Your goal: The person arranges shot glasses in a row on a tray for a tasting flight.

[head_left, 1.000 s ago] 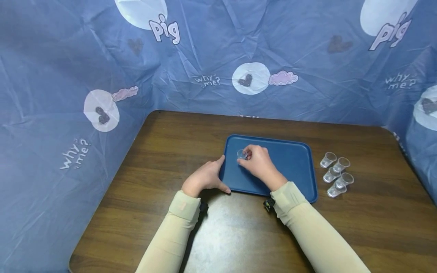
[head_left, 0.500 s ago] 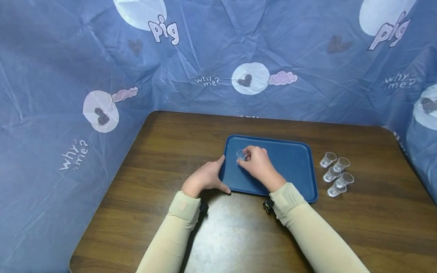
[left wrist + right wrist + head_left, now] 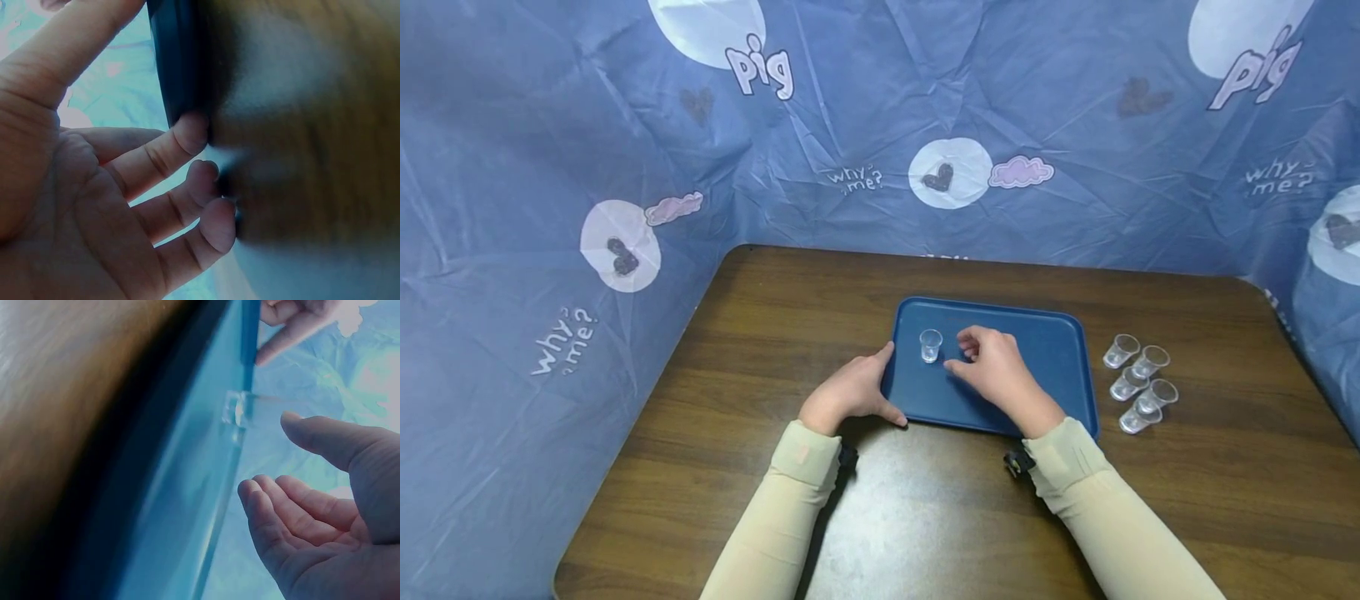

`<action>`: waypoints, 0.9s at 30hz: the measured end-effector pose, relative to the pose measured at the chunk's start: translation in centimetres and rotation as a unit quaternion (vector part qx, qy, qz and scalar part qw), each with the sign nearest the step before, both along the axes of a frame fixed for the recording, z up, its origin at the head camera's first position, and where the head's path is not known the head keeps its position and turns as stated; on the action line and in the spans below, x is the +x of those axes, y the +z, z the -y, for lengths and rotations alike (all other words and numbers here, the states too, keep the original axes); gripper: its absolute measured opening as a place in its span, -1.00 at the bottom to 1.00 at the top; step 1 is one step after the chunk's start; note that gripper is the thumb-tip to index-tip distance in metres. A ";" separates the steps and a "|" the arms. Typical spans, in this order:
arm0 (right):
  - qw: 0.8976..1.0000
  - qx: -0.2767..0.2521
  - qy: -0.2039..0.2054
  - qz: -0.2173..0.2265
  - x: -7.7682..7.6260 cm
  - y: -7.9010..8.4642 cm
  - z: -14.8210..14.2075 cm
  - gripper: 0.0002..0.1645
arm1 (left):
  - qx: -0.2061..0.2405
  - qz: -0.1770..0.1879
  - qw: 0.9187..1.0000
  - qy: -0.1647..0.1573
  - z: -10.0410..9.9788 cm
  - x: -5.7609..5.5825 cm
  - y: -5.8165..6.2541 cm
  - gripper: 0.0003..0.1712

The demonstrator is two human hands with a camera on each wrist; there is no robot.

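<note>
Clear cup [image 3: 930,348] upright on a blue tray [image 3: 1047,343]

At the left of the frame, a blue printed backdrop [image 3: 497,217] rises beside the brown counter [image 3: 741,367] and runs on across the top. Left of centre, the left hand [image 3: 854,385] is spread, thumb and fingers well apart, touching the tray's left side and lower left corner; its pale sleeve [image 3: 766,521] reaches the bottom edge. Near the middle of the frame, the clear cup stands in the tray's left part, inside the rim. Just right of it, the right hand [image 3: 1002,373] is over the tray, thumb and bent fingers parted, apart from the cup. Right of centre, five other clear cups [image 3: 1130,383] are clustered on the counter, overlapping in the head view.
</note>
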State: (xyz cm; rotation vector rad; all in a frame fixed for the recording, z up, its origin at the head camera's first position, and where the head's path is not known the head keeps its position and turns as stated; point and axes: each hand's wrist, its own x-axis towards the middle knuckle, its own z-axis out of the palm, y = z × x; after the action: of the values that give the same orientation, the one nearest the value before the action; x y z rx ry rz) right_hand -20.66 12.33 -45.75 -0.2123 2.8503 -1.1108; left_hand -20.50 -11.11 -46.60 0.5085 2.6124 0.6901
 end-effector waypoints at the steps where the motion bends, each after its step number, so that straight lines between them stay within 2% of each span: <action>1: 1.000 -0.002 -0.003 -0.001 0.2 0.2 -0.3 -0.44 | 0.000 -0.001 1.000 0.000 0.0 0.0 0.0 0.50; 13: 0.997 0.021 -0.041 -0.055 2.9 1.6 -4.3 -0.47 | -0.003 0.004 1.000 -0.001 0.1 0.2 0.3 0.50; 27: 0.986 0.029 -0.101 -0.132 6.8 3.3 -10.4 -0.48 | 0.003 0.006 1.000 -0.002 0.0 0.3 0.4 0.51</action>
State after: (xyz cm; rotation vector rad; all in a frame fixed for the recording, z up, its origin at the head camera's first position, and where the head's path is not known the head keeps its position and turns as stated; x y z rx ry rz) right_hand -13.81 22.70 -42.44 -0.0730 3.1948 -1.1064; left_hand -20.16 -11.13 -46.19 0.5094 2.5981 0.6981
